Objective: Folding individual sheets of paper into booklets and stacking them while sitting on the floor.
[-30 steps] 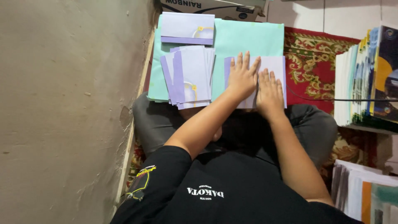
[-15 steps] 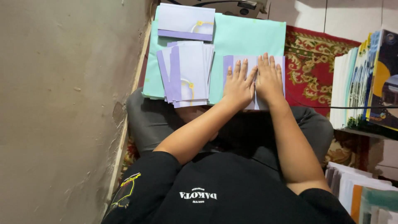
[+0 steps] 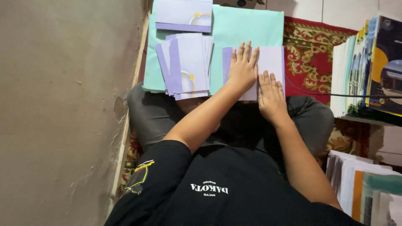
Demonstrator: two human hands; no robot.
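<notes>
Both the left hand (image 3: 243,69) and right hand (image 3: 271,95) press flat, fingers apart, on a lilac sheet (image 3: 272,60), seemingly atop the mint board (image 3: 247,27).

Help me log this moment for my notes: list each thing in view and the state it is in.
Left hand: flat, fingers spread, pressing the lilac sheet.
Right hand: flat on the same sheet.
Lilac sheet: lying flat on the mint board.
Mint board: flat, on the lap.
Lilac card pile: fanned, loose.
Single lilac card: folded shut.
Books: standing upright.
</notes>
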